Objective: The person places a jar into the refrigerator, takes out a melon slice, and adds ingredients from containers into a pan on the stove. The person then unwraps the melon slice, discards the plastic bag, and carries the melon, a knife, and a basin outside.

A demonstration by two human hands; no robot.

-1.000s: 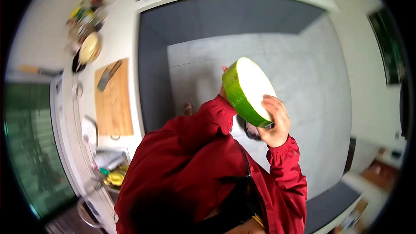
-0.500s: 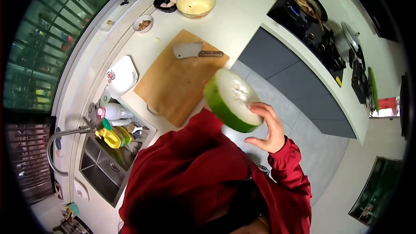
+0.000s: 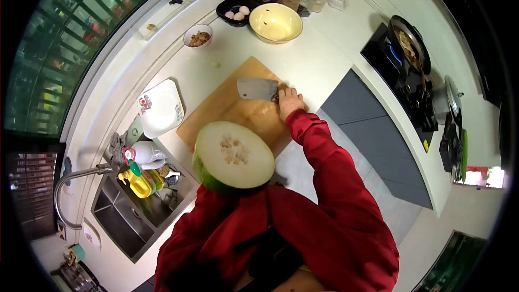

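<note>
A cut winter melon point(image 3: 235, 157) with green rind, white flesh and seeds in its middle faces up, close to me over the near end of the wooden cutting board point(image 3: 216, 113). My left sleeve point(image 3: 208, 205) runs up to the melon's underside; the left hand itself is hidden behind the melon it supports. On the far right of the board lies a cleaver point(image 3: 257, 88), its blade flat and pointing left. My right hand point(image 3: 291, 103) is closed over the cleaver's handle, which is mostly covered by the fingers.
Behind the board stand a yellow basin point(image 3: 275, 23), a black tray of eggs point(image 3: 236, 12) and a small bowl point(image 3: 198, 37). A white dish point(image 3: 161, 109) sits left, beside the sink point(image 3: 124, 213) with bottles. A wok point(image 3: 409, 43) is over a lit burner at right.
My right hand has left the melon and reached forward to the cleaver's handle. The melon has moved left, its cut face now turned more toward me.
</note>
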